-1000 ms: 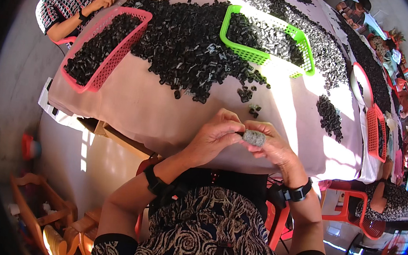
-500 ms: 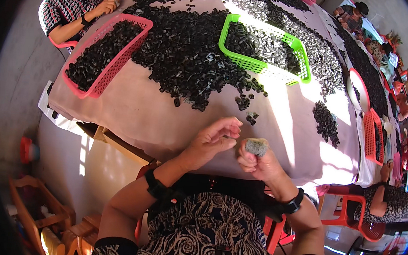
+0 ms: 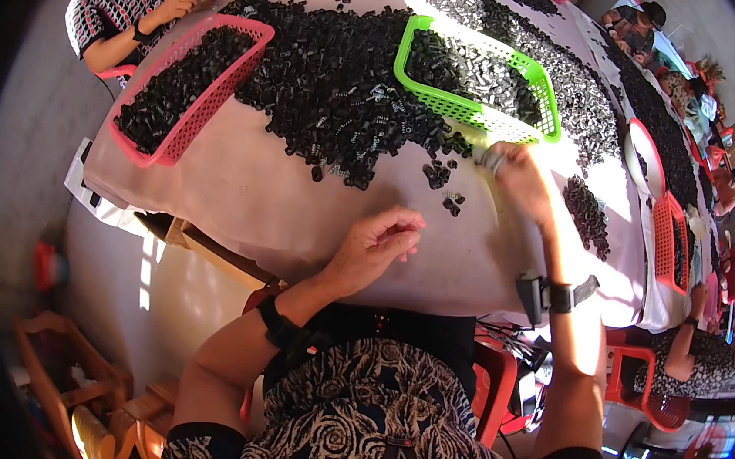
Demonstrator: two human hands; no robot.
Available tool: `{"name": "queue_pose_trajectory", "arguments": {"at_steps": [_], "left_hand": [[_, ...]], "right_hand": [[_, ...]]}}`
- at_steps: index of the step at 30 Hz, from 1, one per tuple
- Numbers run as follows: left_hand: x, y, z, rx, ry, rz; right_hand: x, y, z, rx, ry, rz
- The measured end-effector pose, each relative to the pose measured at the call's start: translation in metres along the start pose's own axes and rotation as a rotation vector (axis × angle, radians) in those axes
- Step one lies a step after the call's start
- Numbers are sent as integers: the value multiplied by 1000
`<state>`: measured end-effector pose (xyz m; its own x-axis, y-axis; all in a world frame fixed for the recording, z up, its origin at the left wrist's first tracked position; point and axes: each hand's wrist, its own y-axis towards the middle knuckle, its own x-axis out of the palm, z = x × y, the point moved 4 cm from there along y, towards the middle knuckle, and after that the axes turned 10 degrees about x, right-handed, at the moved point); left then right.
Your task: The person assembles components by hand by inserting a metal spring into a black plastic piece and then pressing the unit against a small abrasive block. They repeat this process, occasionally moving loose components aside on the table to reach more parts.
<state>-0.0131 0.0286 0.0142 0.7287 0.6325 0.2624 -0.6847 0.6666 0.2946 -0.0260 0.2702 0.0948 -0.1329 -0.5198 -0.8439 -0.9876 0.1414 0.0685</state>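
Right hand (image 3: 516,174), curled round a grey pad (image 3: 489,160), is nearer the black pile (image 3: 336,87) — just left of it on the table (image 3: 240,192). Left hand (image 3: 373,249) half-curled — I cannot tell if it holds anything.

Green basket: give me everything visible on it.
The green basket is bright lime, plastic-looking, roughly rectangular with rounded corners, a smooth rim and perforated walls. It stands upright on the pinkish table cloth, its long sides slanting down to the right in the head view. Small black pieces fill much of it; loose heaps of similar pieces lie around it. Sunlight washes out part of the near wall. The right hand is just below that wall; contact can't be told.
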Motion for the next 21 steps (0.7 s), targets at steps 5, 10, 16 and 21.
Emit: {"name": "queue_pose_trajectory", "arguments": {"at_steps": [5,10,16,21], "left_hand": [[1,-1,-1,31,5,25],[0,-1,-1,60,53,42],[0,1,0,68,42,48],[-7,-1,2,77,124,112]], "right_hand": [[40,-38,4,141,326,-39],[43,-42,-27,-153,-91,74],[49,-26,-27,-270,-215,100],[57,-16,-16,-180,-153,25]]}}
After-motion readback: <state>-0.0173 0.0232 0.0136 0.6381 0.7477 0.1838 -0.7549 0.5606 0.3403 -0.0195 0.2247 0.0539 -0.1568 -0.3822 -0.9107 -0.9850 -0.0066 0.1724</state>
